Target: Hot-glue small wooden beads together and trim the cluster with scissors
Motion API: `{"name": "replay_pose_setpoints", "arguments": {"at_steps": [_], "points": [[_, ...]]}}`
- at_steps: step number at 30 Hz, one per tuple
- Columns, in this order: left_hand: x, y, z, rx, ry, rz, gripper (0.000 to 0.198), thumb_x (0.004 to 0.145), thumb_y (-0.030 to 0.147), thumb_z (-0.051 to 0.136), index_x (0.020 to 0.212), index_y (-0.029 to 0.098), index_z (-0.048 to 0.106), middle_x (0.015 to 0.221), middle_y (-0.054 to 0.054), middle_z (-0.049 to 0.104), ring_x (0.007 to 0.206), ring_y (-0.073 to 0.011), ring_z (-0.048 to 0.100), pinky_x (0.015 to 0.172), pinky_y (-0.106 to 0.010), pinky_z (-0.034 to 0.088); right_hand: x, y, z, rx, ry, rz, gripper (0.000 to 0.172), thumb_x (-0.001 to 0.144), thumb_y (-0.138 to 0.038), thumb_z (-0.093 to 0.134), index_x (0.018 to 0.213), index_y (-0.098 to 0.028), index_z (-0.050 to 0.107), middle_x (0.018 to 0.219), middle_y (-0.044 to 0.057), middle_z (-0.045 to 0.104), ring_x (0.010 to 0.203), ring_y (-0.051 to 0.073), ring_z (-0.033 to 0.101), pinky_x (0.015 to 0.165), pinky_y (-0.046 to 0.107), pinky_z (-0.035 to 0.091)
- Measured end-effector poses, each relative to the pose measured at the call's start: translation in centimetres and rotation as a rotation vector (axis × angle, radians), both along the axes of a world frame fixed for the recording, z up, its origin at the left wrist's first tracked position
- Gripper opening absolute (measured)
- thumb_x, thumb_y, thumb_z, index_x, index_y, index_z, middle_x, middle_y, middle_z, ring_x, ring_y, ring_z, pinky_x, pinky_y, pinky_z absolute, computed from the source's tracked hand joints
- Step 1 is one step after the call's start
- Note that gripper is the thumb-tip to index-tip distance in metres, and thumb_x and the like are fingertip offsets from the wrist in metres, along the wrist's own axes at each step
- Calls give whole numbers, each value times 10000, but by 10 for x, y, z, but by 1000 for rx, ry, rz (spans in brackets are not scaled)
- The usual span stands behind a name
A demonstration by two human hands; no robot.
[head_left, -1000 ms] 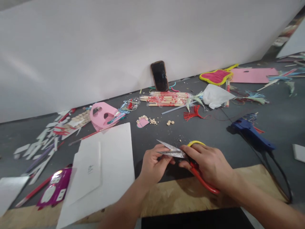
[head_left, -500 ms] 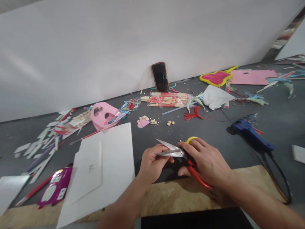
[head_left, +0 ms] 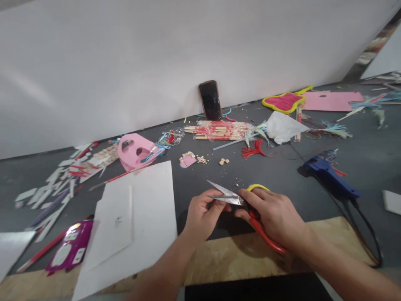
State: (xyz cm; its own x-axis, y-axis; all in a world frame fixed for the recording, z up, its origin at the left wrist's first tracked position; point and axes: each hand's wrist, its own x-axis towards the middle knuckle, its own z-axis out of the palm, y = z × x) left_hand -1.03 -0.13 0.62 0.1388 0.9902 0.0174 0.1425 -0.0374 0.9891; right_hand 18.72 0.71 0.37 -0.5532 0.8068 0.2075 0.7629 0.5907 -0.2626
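Observation:
My right hand [head_left: 275, 215] is wrapped round a pair of scissors [head_left: 230, 199] with one red and one yellow handle. The blades point left and stand slightly apart. My left hand [head_left: 203, 215] is closed at the blades, thumb and fingers pinched together; whatever small piece is between them is hidden. Just beyond the hands, tiny pale crumbs [head_left: 237, 184] lie on the dark tabletop. Farther back is a small pink heart-shaped piece [head_left: 188, 161] edged with pale beads or bits, beside a little heap of the same bits [head_left: 202, 159] and a few larger clumps [head_left: 224, 161].
White sheets [head_left: 153, 217] and a purple packet [head_left: 71, 246] lie left, near paper strips and a pink mask [head_left: 136, 151]. A phone [head_left: 210, 100] leans on the wall behind wrapped sticks [head_left: 219, 130]. A blue glue gun [head_left: 332, 177] with its cord is at right.
The scissors' handles have spread wider, and my right hand has shifted slightly right. My left hand stays at the blades, a little farther right.

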Motion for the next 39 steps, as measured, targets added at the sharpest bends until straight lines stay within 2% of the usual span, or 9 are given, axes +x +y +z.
{"name": "replay_pose_setpoints", "arguments": {"at_steps": [3, 5, 11, 19, 23, 26, 31, 35, 39], "points": [[0, 1, -7, 44, 52, 74, 167, 826, 311, 624, 811, 162, 698, 777, -50, 715, 722, -171, 654, 677, -248, 489, -1, 3, 0, -5, -8, -12, 480, 937, -555, 348, 1128, -180, 578, 879, 94, 672, 770, 233, 649, 595, 314, 465], [-1, 2, -9, 70, 96, 106, 158, 825, 295, 623, 791, 160, 698, 757, -50, 709, 727, -174, 652, 683, -248, 484, -2, 4, 1, -26, -13, -8, 518, 904, -605, 376, 1136, -186, 572, 909, 99, 664, 809, 247, 639, 616, 329, 477], [-5, -1, -2, 105, 73, 46, 159, 819, 225, 604, 724, 160, 714, 753, -55, 708, 711, -169, 655, 676, -243, 486, -3, 4, 6, -16, 19, 13, 662, 790, -683, 509, 1202, -166, 539, 995, 128, 633, 933, 295, 574, 732, 397, 494], [-6, 1, 3, 20, 13, -43, 155, 789, 159, 595, 678, 158, 703, 597, -25, 688, 620, -147, 643, 626, -222, 479, -2, 4, 3, -16, 81, 79, 503, 918, -556, 397, 1145, -146, 579, 890, 107, 650, 817, 245, 611, 673, 352, 499], [-3, 0, 1, -55, -74, -52, 153, 808, 216, 597, 719, 151, 703, 614, -26, 680, 566, -134, 632, 564, -212, 475, 0, 1, 2, -39, 42, 58, 432, 956, -488, 359, 1117, -162, 593, 835, 85, 656, 769, 228, 635, 622, 325, 486], [-1, 0, -1, -44, -65, -41, 213, 843, 275, 582, 715, 144, 692, 605, -34, 674, 576, -135, 628, 574, -214, 479, 2, -1, 1, -7, 19, 34, 409, 963, -472, 355, 1086, -170, 603, 819, 77, 668, 763, 227, 650, 603, 316, 477], [0, 0, -7, -34, -53, 9, 209, 839, 336, 613, 804, 147, 696, 700, -62, 721, 668, -175, 674, 639, -247, 511, 3, 1, -4, 66, 33, 18, 398, 952, -478, 380, 1119, -183, 590, 878, 86, 686, 762, 223, 664, 596, 310, 482], [-1, 1, -12, -26, -80, 32, 179, 831, 318, 628, 842, 155, 700, 764, -69, 736, 725, -195, 689, 693, -278, 528, 2, 5, -6, 102, 34, 11, 403, 941, -492, 396, 1120, -186, 589, 881, 84, 679, 727, 216, 656, 568, 309, 481], [-3, 1, -12, 9, -51, 51, 141, 829, 285, 626, 783, 171, 696, 729, -39, 727, 695, -168, 669, 658, -243, 505, -1, 5, -2, 100, 14, 7, 523, 854, -584, 504, 1166, -169, 575, 929, 110, 665, 850, 258, 634, 637, 339, 505]]}}
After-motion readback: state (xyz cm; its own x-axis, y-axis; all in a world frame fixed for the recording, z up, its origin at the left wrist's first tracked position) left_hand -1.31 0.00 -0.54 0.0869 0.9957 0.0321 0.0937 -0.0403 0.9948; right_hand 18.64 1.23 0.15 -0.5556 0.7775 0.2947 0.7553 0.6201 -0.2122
